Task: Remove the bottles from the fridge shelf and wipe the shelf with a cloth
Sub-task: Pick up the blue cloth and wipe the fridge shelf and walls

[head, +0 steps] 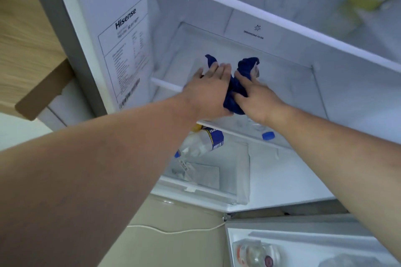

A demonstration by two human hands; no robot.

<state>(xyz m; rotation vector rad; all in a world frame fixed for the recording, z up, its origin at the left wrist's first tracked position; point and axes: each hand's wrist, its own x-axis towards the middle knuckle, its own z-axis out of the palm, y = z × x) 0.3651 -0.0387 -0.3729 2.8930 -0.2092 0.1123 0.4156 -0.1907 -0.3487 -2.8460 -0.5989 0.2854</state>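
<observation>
Reaching forward, the person is pressing the flat left hand (211, 89) onto the crumpled dark blue cloth (234, 93) on the clear glass fridge shelf (293, 84), right hand (258, 98) gripping its middle.

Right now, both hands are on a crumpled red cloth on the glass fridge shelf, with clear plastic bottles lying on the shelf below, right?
The head view shows the crumpled cloth is dark blue, not red. Otherwise right: left hand and right hand are on it on the glass fridge shelf, clear plastic bottles lying below.
</observation>
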